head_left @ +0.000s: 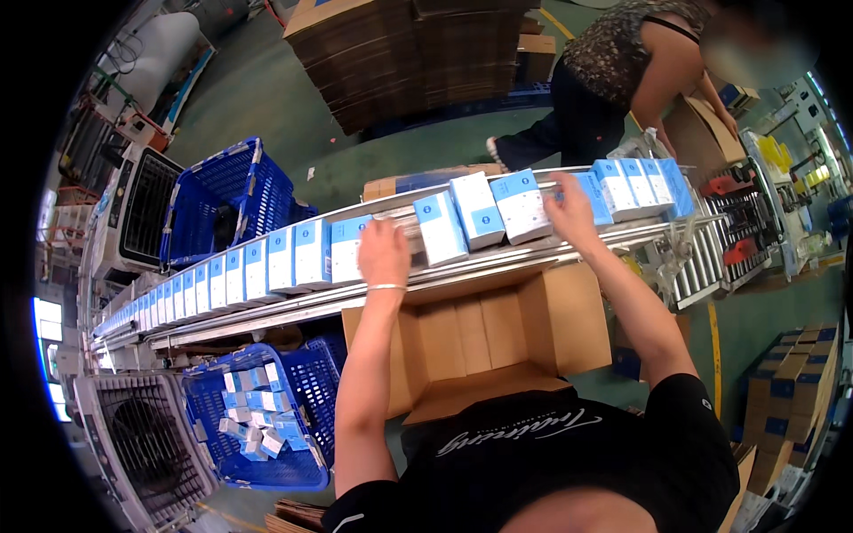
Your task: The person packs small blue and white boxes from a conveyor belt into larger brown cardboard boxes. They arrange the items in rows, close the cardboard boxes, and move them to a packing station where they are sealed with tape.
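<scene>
A row of blue-and-white cartons (311,251) stands along a narrow conveyor (407,233) in front of me. My left hand (384,252) is over the belt at the right edge of one carton (347,246), fingers bent loosely and apart; whether it touches the carton is hard to tell. To its right, three cartons lean close together, among them a tilted one (439,228) and a taller one (477,209). Beside the rightmost of these, a carton (522,204), my right hand (571,213) reaches with fingers spread. An open cardboard box (471,333) sits below the conveyor, between my forearms.
More cartons (633,186) stand farther right, near a roller section (697,275). Blue baskets stand behind the line (253,191) and at lower left (311,391), the latter holding small cartons. Across the conveyor, another person (613,75) bends over a cardboard box (697,133). Stacked cardboard (409,67) stands behind.
</scene>
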